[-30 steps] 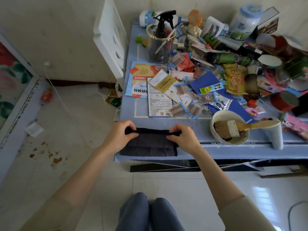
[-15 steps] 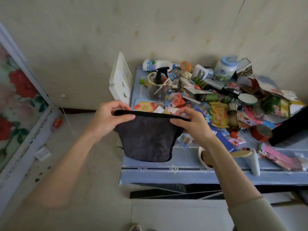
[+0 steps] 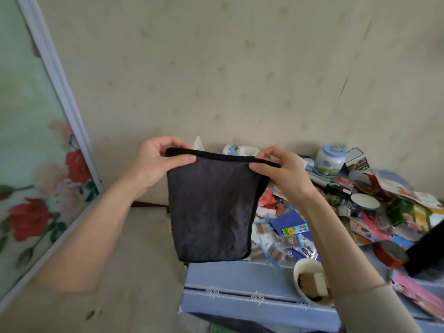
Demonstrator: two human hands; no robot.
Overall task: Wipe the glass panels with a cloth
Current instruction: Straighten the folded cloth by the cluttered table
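Observation:
A dark grey cloth (image 3: pixel 211 212) with a black hem hangs unfolded in the air in front of me. My left hand (image 3: pixel 156 162) pinches its top left corner and my right hand (image 3: pixel 283 171) pinches its top right corner, so the upper edge is stretched between them. A glass panel (image 3: pixel 31 145) with a pale green ground and red flowers stands at the far left in a light frame, well apart from both hands.
A low blue table (image 3: pixel 240 284) stands below and to the right, crowded with packets, jars and papers. A white bowl (image 3: pixel 302 267) holding a brush sits near its front edge. A beige wall fills the background; bare floor lies at the lower left.
Both hands lifted the folded cloth off the table edge and raised it; it dropped open and hangs full length. My view tilted up toward the wall and the glass panel.

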